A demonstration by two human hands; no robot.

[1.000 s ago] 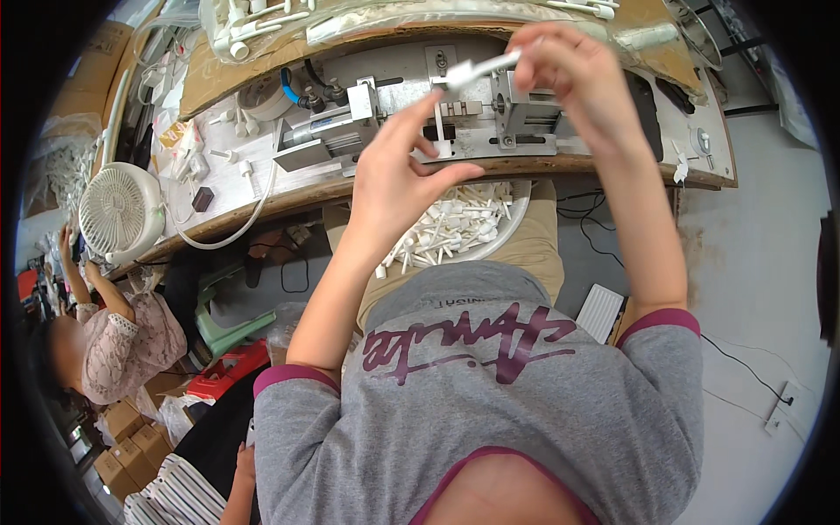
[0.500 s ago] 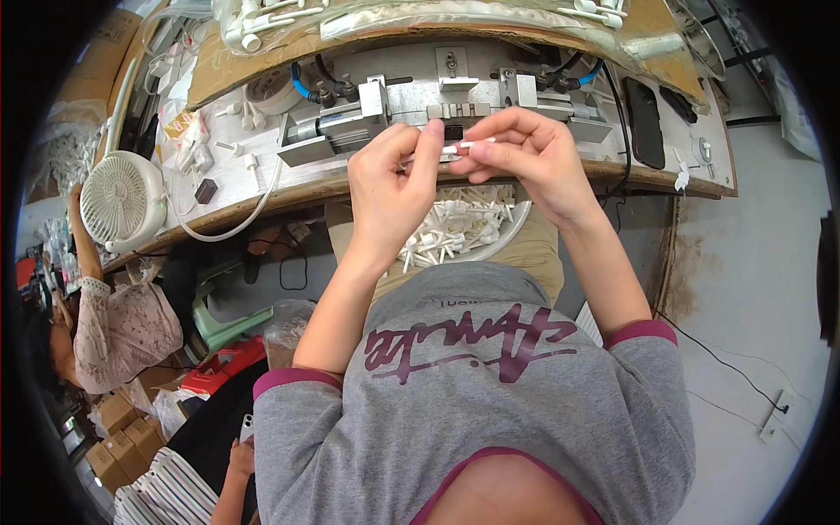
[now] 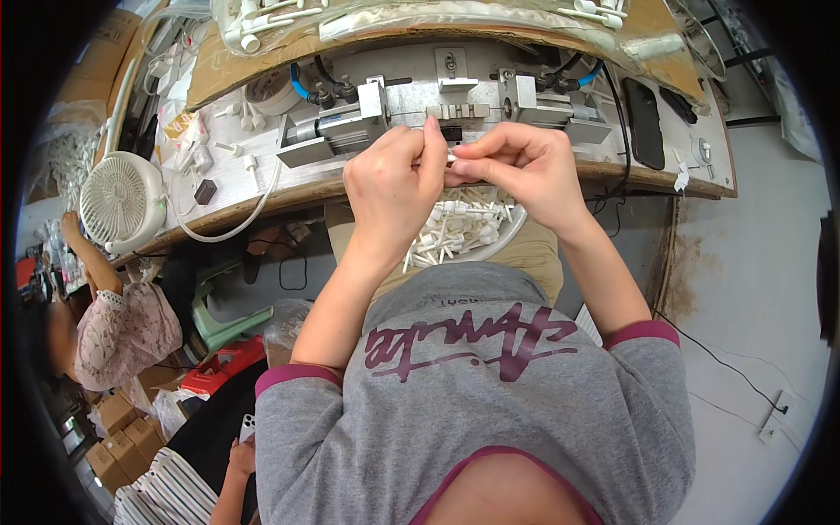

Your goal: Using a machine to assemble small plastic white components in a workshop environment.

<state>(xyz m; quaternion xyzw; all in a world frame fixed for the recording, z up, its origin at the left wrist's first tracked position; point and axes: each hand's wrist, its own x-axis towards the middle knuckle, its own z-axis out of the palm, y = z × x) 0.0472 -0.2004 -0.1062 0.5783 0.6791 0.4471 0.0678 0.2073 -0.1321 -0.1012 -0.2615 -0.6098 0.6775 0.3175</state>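
My left hand (image 3: 391, 182) is closed, its thumb pressed along the curled fingers. Against it, the thumb and fingertips of my right hand (image 3: 530, 171) pinch a small white plastic part (image 3: 451, 158). Most of that part is hidden between the two hands, so its full shape does not show. Just beyond my fingertips sits a metal fixture with a notched block (image 3: 458, 112), between a left clamp cylinder (image 3: 337, 128) and a right clamp cylinder (image 3: 560, 112). Below my hands, a round basin on my lap holds many white stemmed plastic parts (image 3: 462, 229).
A white fan (image 3: 122, 201), a small dark block (image 3: 206, 192) and loose white parts lie on the bench's left. A black phone (image 3: 646, 124) rests at right. Cardboard (image 3: 516, 28) with bagged parts overhangs the fixture. Other people sit at left, one in a lace top (image 3: 131, 337).
My right hand has moved slightly left and down, closer to my left hand, and less of the white part shows. The person at far left has shifted their arm and head.
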